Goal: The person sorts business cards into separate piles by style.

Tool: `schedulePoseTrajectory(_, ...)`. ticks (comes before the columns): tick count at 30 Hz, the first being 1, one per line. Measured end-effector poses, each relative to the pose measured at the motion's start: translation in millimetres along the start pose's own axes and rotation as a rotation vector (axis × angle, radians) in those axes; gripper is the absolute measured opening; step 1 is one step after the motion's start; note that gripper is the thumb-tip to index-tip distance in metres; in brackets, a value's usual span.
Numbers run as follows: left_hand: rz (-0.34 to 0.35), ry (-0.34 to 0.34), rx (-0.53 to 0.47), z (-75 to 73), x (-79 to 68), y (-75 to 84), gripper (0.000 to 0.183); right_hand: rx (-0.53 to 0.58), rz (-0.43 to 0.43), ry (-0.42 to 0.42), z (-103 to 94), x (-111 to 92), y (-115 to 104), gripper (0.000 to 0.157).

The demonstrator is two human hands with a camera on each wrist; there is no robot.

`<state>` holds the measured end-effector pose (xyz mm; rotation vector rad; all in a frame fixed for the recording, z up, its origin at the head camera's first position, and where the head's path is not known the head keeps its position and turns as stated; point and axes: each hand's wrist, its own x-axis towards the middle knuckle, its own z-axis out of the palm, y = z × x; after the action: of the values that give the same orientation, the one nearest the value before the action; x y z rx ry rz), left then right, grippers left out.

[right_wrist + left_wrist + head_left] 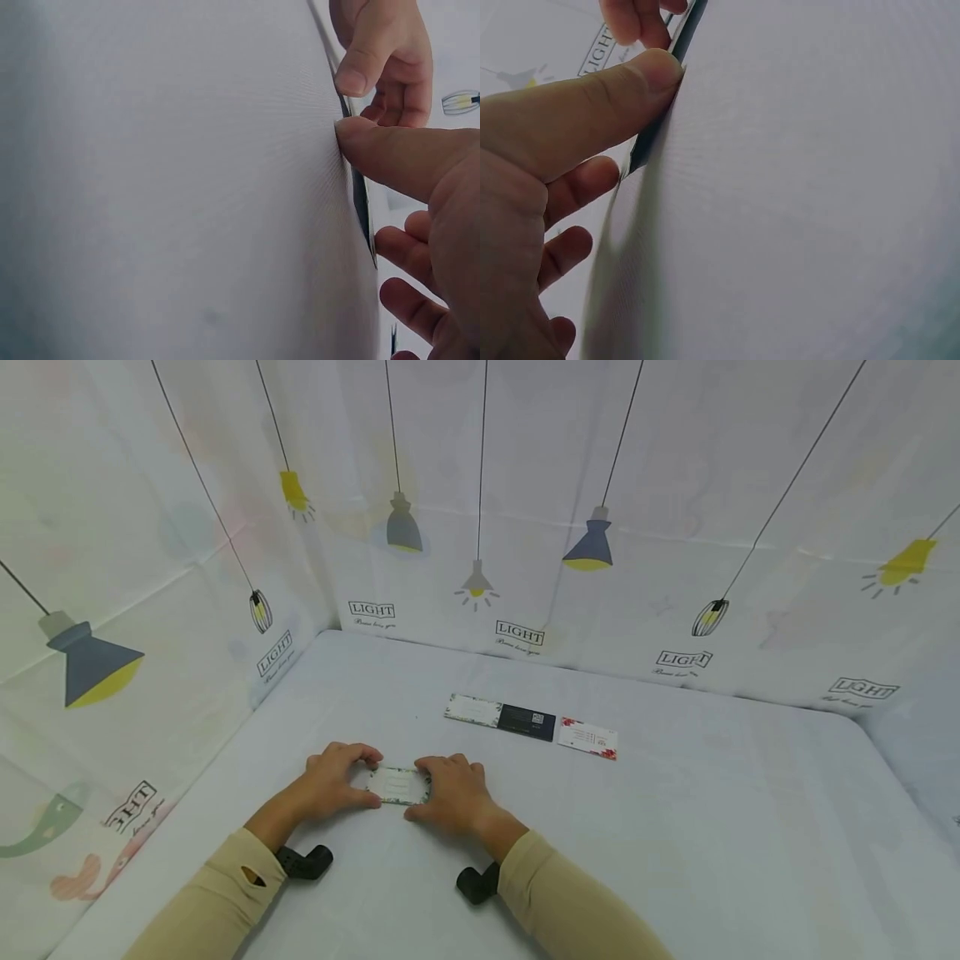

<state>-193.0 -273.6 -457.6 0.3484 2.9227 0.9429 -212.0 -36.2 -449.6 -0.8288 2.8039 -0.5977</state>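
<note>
Both hands are at one white card with a green leafy border (pixel 399 785), lying low over the white table. At its left end my left hand (pixel 330 779) pinches it, thumb on the near edge and forefinger at the far corner. My right hand (pixel 453 795) holds the opposite end the same way. Seen from the left wrist, the thumb (pixel 656 71) presses against the card's edge, where a dark strip (pixel 649 142) shows. In the right wrist view that thumb (pixel 356 139) also meets the edge, with the dark strip (pixel 361 202) below it.
Farther back, a row of cards lies on the table (pixel 712 827): a white leafy-bordered one (pixel 472 710), a dark one with a square code (pixel 525 722), and a white one with red flowers (pixel 588 737), set slightly apart. Lamp-printed curtains (pixel 525 468) enclose the back and left.
</note>
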Motion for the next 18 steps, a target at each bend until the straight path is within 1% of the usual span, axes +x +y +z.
schedulePoseTrajectory(6, -0.014, -0.020, 0.008, 0.7, -0.9, 1.8, 0.058, 0.040, 0.002, -0.001, -1.1, 0, 0, 0.061)
schedulePoseTrajectory(12, 0.024, -0.054, 0.001, -0.5, -1.1, 4.2, 0.049, 0.107, -0.010, -0.006, 0.2, 0, 2, 0.062)
schedulePoseTrajectory(15, 0.020, -0.087, -0.004, -4.0, 0.3, 8.4, 0.048, 0.098, -0.004, 0.000, 0.6, 0, 2, 0.065)
schedulePoseTrajectory(18, -0.002, -0.124, -0.005, -6.9, 3.3, 12.2, 0.049, 0.076, 0.004, 0.001, 0.5, 1, 2, 0.066)
